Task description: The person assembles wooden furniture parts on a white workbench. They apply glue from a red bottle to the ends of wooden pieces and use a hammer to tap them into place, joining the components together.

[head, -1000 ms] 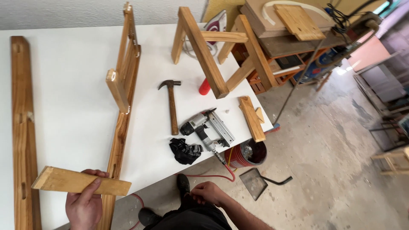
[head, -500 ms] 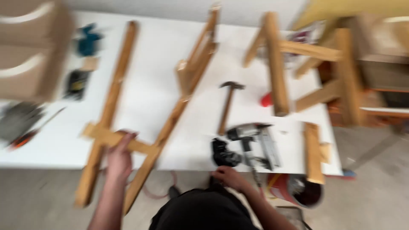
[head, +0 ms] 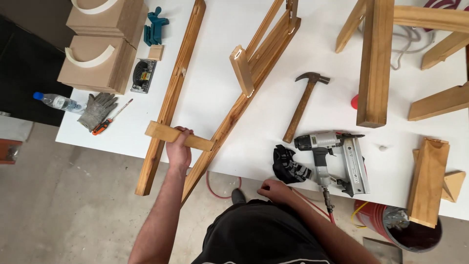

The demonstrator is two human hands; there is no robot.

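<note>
A: What is different from a second ago?

B: The short wooden crosspiece is no longer held off to the side near the table edge. It now lies across the two long wooden rails, the left rail and the angled right rail, bridging them near their lower ends.

A: And the left hand?

B: It is closed around the middle of the crosspiece, fingers wrapped over the top, pressing it down onto the rails.

A: The right hand?

B: It sits low by the table edge, close to the body. Just beyond it lie a black glove and the nail gun; a claw hammer lies farther out. I cannot tell whether it is open or closed, and it touches no tool.

A: So what does that mean?

B: I judge the piece is placed but not fastened.
</note>
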